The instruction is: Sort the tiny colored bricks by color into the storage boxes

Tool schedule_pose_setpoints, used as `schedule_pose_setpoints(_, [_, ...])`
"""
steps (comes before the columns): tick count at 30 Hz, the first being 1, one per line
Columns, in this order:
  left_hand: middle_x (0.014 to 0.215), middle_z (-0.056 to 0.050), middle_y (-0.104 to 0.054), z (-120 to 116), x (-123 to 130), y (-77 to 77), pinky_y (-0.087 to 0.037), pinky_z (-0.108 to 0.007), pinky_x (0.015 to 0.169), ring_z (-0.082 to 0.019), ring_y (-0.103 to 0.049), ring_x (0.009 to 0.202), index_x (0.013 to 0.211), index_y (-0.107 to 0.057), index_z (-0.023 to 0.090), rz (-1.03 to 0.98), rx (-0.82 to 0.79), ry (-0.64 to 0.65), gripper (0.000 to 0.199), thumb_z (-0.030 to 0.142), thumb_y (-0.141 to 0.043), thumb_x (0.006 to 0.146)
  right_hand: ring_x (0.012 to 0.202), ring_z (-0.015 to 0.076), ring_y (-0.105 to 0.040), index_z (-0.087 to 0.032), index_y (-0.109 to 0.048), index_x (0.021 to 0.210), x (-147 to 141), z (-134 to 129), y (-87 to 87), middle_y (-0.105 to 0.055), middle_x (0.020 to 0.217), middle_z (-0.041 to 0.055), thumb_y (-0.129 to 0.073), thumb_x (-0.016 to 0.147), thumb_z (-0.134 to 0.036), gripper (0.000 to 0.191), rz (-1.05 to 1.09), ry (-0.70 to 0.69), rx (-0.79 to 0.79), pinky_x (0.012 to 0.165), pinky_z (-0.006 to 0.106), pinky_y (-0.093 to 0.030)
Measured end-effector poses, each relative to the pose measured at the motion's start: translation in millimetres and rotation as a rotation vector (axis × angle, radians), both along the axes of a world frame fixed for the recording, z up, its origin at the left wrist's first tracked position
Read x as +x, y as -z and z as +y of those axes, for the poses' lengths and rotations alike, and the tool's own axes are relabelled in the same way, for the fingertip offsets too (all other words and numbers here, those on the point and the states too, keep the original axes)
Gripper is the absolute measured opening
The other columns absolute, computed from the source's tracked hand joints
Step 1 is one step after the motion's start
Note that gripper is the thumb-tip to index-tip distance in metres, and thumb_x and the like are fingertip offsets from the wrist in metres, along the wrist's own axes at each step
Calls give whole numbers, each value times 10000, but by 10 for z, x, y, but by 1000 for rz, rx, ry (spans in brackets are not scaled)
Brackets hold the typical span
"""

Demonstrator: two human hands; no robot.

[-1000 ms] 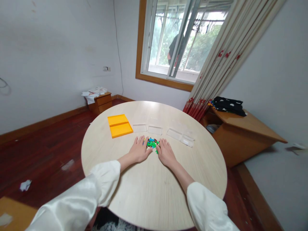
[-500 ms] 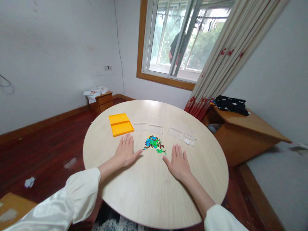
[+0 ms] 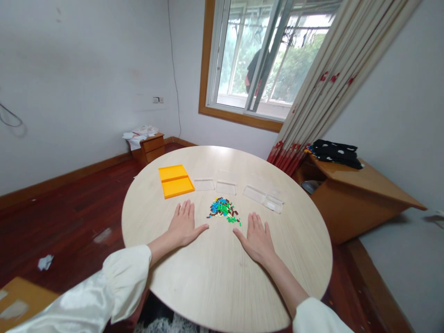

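Note:
A small heap of toy bricks [image 3: 223,208], mixed blue, green, brown, cream and yellow, lies on the round pale wooden table [image 3: 222,277]. To its left my left hand [image 3: 184,225] rests palm down, fingers stretched and thumb pointing toward the heap. My right hand [image 3: 257,238] lies palm down on the other side, thumb just short of the green pieces. Neither holds anything. Beyond my left fingertips sits an opened yellow case [image 3: 176,186]. Clear plastic trays, among them one in the middle [image 3: 226,188] and one at the right [image 3: 273,203], stand in an arc behind the bricks.
A wooden desk [image 3: 340,194] with folded dark cloth [image 3: 336,154] stands right of the table. Papers cover a small cabinet [image 3: 153,145] at the back left. A long curtain [image 3: 322,88] hangs by the window, and a cardboard box [image 3: 24,300] is at lower left.
My left hand has drawn back slightly toward me, its thumb now farther from the bricks. The right hand has shifted only a little. The view has moved slightly.

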State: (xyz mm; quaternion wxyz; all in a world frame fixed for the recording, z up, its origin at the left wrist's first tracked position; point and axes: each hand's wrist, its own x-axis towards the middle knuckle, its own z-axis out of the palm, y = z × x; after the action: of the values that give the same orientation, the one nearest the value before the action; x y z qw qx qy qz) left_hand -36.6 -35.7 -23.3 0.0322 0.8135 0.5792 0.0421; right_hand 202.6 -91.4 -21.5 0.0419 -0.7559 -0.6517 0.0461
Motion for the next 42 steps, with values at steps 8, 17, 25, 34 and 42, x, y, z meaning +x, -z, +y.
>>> schedule_pose_setpoints(8, [1173,-167,-591,157,-43,-343,-401,-380,959,-257,-542,1098,1122,-572,113,-381,-43,180,487,441,-283,910,1393,254,-202,-8,-156,1445,197,88,-6,-219,1498,208,-260,888,-555,787,287,-143,95,1130,451,-160])
schedule_pose_setpoints(17, [1128,-131,-581,631,392,-196,-416,-345,952,-217,-535,1064,1064,-607,119,-503,275,119,286,179,-412,864,1395,328,-159,-122,-266,1438,-277,533,71,-240,1492,208,-421,848,-574,760,144,-280,202,1095,498,-187])
schedule_pose_setpoints(25, [1255,-124,-545,981,311,-22,-212,-547,1073,-276,-421,1222,1138,-581,168,-343,303,-39,321,237,-373,904,1261,262,-428,-179,-514,1282,-404,861,98,-496,1331,157,-495,875,-363,447,257,-413,326,1069,475,-294])
schedule_pose_setpoints(34, [1113,-110,-588,862,307,-37,-283,-495,1032,-256,-475,1129,983,-640,180,-386,253,67,232,201,-449,852,1027,211,-600,-175,-654,1033,-288,987,142,-657,1086,115,-544,817,-260,257,681,-451,459,939,399,-456])
schedule_pose_setpoints(42, [927,-89,-604,668,358,-229,-464,-317,797,-209,-576,890,908,-653,163,-441,137,187,221,153,-446,832,1058,187,-580,-167,-648,1082,-271,973,118,-646,1115,108,-350,793,-93,422,671,-407,429,977,385,-430])
